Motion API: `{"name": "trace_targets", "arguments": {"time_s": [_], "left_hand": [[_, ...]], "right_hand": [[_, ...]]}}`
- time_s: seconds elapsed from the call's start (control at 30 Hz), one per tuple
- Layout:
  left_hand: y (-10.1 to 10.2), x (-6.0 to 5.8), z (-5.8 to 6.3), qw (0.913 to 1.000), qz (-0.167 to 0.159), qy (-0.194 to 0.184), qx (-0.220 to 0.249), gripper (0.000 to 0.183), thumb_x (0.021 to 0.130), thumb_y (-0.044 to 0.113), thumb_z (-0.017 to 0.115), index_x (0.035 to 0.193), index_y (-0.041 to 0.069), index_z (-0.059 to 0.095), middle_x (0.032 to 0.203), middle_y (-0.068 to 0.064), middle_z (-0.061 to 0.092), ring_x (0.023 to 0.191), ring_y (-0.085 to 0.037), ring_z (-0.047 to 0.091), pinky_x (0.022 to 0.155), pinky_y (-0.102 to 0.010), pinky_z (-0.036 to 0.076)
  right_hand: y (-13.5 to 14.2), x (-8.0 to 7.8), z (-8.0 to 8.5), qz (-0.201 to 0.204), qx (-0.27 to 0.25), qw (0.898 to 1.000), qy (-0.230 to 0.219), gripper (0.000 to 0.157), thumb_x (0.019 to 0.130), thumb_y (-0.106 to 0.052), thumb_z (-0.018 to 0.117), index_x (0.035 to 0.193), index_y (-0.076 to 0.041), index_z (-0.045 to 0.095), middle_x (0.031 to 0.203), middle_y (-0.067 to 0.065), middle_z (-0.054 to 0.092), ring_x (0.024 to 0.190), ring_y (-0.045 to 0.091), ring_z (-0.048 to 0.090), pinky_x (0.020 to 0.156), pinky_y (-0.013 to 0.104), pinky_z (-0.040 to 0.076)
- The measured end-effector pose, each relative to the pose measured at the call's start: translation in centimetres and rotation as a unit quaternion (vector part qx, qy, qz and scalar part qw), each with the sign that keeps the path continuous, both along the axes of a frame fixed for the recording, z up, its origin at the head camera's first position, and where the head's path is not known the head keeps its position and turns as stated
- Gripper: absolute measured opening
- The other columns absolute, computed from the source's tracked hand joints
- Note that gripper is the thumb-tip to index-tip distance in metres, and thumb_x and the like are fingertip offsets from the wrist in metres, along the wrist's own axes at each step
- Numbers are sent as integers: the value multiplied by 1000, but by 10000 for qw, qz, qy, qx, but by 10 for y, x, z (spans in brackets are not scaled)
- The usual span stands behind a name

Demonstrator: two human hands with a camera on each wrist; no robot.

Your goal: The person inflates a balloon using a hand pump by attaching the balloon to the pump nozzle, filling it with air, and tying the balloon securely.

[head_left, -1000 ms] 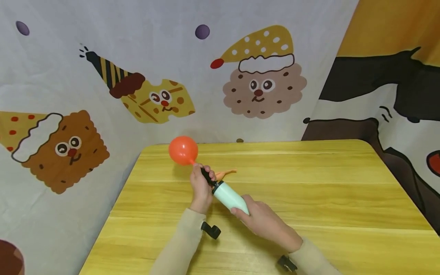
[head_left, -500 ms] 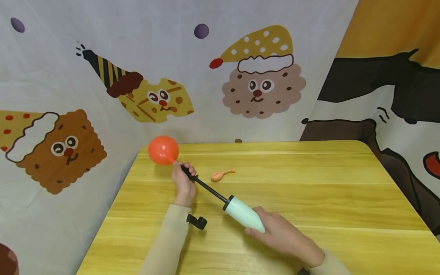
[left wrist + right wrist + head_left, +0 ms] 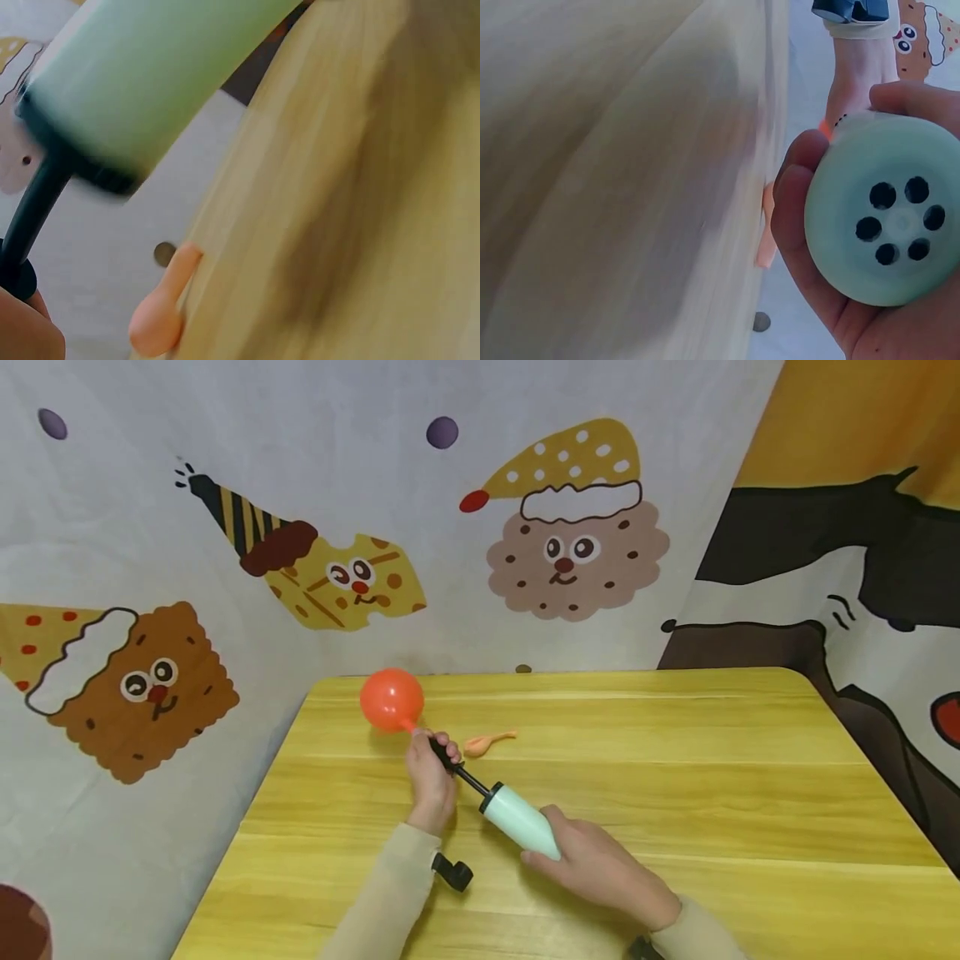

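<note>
An inflated red-orange balloon (image 3: 392, 700) sits at the tip of a hand-held balloon pump (image 3: 519, 821) with a mint barrel and a black rod. My left hand (image 3: 430, 777) grips the pump's black front end, thumb by the balloon's neck. Lower right, my right hand (image 3: 600, 866) holds the mint barrel around its rear. A short length of rod shows between the barrel and my left hand. In the right wrist view the barrel's round end cap (image 3: 901, 221) has several dark holes, with my fingers curled about it. Just beyond the pump lies a limp orange balloon (image 3: 480, 745).
The yellow wood-grain table (image 3: 712, 777) extends to both sides under my arms. A white cloth (image 3: 450, 639) printed with cartoon biscuits hangs behind its far edge. Black wrist cameras (image 3: 453, 871) stick out from my sleeves.
Half a second ago the barrel was pulled back, baring a long rod; before that it was pushed right up. Now it is partway forward again, and the hands are closer together.
</note>
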State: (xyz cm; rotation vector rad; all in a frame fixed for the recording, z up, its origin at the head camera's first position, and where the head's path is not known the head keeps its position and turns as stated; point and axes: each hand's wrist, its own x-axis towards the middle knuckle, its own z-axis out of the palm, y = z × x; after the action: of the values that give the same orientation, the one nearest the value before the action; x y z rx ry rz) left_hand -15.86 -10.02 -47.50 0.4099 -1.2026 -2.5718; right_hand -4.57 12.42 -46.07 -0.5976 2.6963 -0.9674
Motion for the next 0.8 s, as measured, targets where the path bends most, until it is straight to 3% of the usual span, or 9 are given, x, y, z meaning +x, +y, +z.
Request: {"name": "trace_targets", "arguments": {"time_s": [0.27, 0.4, 0.6, 0.8], "left_hand": [[15, 15, -4, 9992, -340, -55, -205, 32, 116, 31, 28, 94, 12, 42, 76, 1, 50, 58, -10, 49, 54, -21, 43], [17, 15, -5, 9993, -315, -93, -205, 32, 116, 33, 29, 94, 13, 42, 74, 2, 51, 57, -9, 49, 53, -20, 43], [9, 4, 0, 10000, -87, -6, 4, 31, 115, 30, 32, 92, 12, 43, 71, 1, 51, 53, -9, 47, 49, -20, 41], [-18, -14, 12, 9991, 352, 189, 104, 33, 115, 28, 34, 88, 11, 45, 70, 0, 51, 52, -10, 47, 47, -21, 39]], "right_hand": [[-22, -12, 0, -168, -95, 9998, 61, 62, 96, -54, 67, 126, -1, 56, 77, -2, 56, 62, 10, 52, 50, 28, 44], [-27, -17, -1, -197, -108, 9997, 20, 65, 97, -54, 66, 128, 1, 55, 76, -1, 56, 61, 11, 53, 49, 28, 44], [-26, -16, 3, -247, -285, 9989, -276, 69, 97, -59, 64, 135, -1, 54, 81, -1, 58, 65, 12, 54, 51, 30, 46], [-4, -1, 12, -146, -250, 9992, -270, 64, 97, -59, 64, 134, -7, 56, 87, -3, 60, 71, 11, 54, 58, 29, 46]]}}
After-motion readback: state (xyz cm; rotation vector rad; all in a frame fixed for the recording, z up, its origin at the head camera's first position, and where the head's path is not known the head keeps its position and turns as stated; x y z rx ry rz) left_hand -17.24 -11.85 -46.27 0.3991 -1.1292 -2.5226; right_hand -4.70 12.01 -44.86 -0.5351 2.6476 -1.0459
